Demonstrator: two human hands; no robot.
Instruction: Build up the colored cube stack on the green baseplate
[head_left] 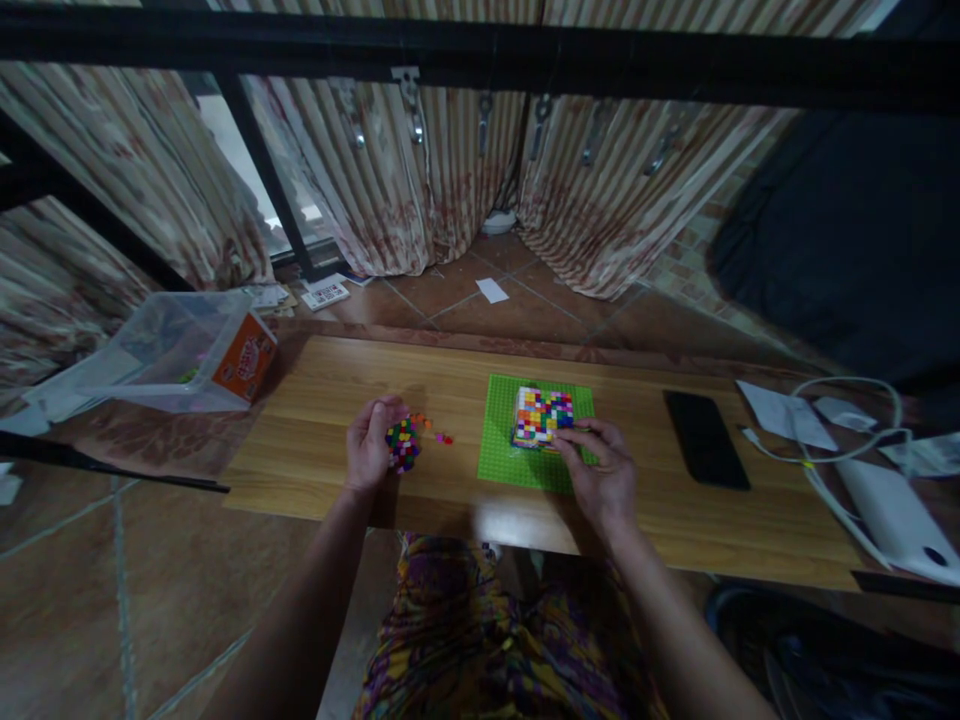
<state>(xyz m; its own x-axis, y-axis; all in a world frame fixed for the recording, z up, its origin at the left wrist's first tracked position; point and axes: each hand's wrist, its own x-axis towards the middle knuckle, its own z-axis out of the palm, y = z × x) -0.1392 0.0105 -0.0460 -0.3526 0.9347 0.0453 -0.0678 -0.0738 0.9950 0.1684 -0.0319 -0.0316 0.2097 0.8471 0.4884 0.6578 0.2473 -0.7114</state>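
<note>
One wooden surface (315, 420) carries everything within reach. At its left end stands one clear plastic bin (161, 350) with an orange label whose writing is too blurred to read. One green baseplate (517, 455) lies in the middle, bearing one square block of many-coloured small bricks (543, 413). One black phone (705, 438) lies flat to the right, near one white charger with cable (892, 515) and a few papers. The right hand (600, 472) pinches the block's near edge, its grip closed on it. The left hand (369, 440) cups one loose cluster of coloured bricks (403, 444), fingers curled round them. A few stray pieces (444, 438) lie just beside.
</note>
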